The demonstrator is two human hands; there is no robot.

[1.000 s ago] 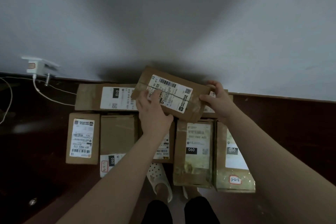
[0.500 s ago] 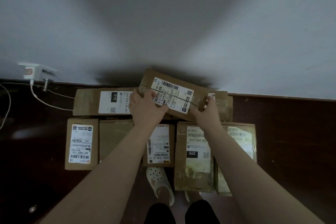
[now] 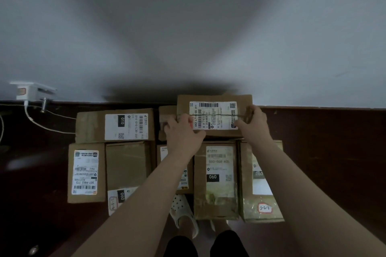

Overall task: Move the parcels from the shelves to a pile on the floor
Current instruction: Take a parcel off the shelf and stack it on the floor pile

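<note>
- Head view: the labelled parcel [image 3: 215, 115] is in the centre right of the frame, at the foot of the wall [image 3: 188, 27], over the back row of the floor pile [image 3: 216, 181].
- The left hand [image 3: 182, 133] curls round its left end and the right hand [image 3: 254, 120] clasps its right end, so both hold it, label up.
- I cannot tell whether it already rests on the box beneath [image 3: 167, 119].
- To finish well, I judge it should go down flat and square to the long box [image 3: 114, 125] at its left, edges aligned so the stack does not lean.
- Both sets of fingers should slide out sideways together, so nothing tips or gets pinched.
</note>
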